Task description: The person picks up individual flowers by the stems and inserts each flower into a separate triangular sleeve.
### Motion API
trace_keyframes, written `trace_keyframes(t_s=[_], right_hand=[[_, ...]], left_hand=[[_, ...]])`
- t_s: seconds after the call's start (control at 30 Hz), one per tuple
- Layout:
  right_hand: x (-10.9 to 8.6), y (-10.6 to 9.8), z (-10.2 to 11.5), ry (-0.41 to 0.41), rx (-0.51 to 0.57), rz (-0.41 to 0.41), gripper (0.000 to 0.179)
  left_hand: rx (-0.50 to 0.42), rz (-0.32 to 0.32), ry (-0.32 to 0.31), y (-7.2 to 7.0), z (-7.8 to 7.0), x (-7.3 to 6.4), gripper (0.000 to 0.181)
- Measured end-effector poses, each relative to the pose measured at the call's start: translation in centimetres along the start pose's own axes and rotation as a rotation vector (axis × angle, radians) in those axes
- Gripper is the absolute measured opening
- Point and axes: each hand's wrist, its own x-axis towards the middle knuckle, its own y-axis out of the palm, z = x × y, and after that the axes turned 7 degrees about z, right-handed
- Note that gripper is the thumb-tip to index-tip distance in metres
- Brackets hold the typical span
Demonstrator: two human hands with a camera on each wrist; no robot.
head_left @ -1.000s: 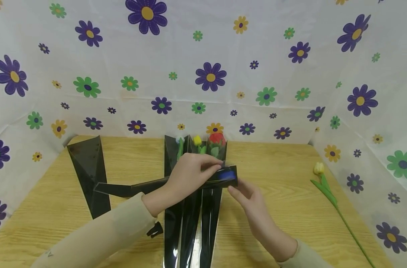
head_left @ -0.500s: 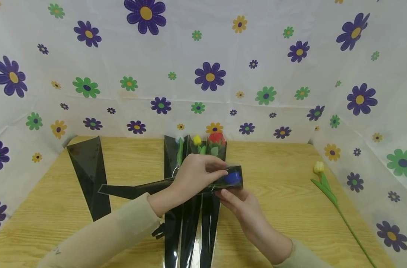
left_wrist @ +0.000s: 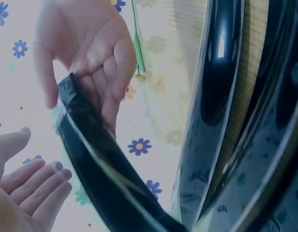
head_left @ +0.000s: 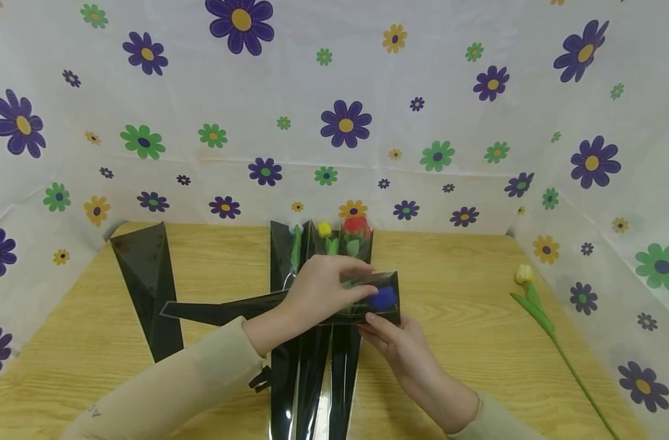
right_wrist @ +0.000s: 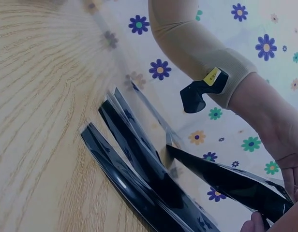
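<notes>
A dark flower sleeve (head_left: 246, 305) with a blue flower (head_left: 383, 298) inside its wide right end lies crosswise in the head view, above three other sleeves. My right hand (head_left: 417, 360) grips that wide end from below, thumb on its near edge. Over the sleeve is my left hand (head_left: 318, 290), its thumb and fingers apart, thumb tip overlapping the blue flower. In the left wrist view, the left hand (left_wrist: 33, 193) is spread beside the sleeve (left_wrist: 100, 159), while the right hand (left_wrist: 91, 53) holds its end. The right wrist view shows the sleeve (right_wrist: 231, 181) between both hands.
Three filled sleeves (head_left: 301, 366) lie side by side, showing a pale blue flower (head_left: 296, 231), a yellow tulip (head_left: 324, 230) and a red rose (head_left: 356, 227). Another black sleeve (head_left: 150, 287) is at left. A pale yellow tulip (head_left: 524, 275) lies at right on the wooden table (head_left: 461, 275).
The held sleeve has shifted slightly right and its blue flower shows more. My right hand has slid left beneath the wide end. My left hand has moved slightly right.
</notes>
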Motion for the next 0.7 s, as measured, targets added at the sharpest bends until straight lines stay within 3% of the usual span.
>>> trace_keyframes(t_s=[0.17, 0.43, 0.6, 0.7], right_hand=[[0.1, 0.2, -0.1, -0.005, 0.031, -0.029, 0.053], [0.0, 0.4, -0.3, -0.02, 0.075, -0.048, 0.052], [-0.2, 0.4, -0.2, -0.015, 0.072, -0.036, 0.053], [-0.3, 0.3, -0.3, -0.021, 0.077, -0.047, 0.054]], left_hand=[[0.0, 0.013, -0.03, -0.7, 1.0, -0.1, 0.032], [0.027, 0.071, -0.132, -1.5, 3.7, -0.1, 0.031], [0.054, 0.159, -0.165, -2.3, 5.6, -0.4, 0.036], [0.07, 0.244, -0.185, -2.9, 6.8, -0.6, 0.042]])
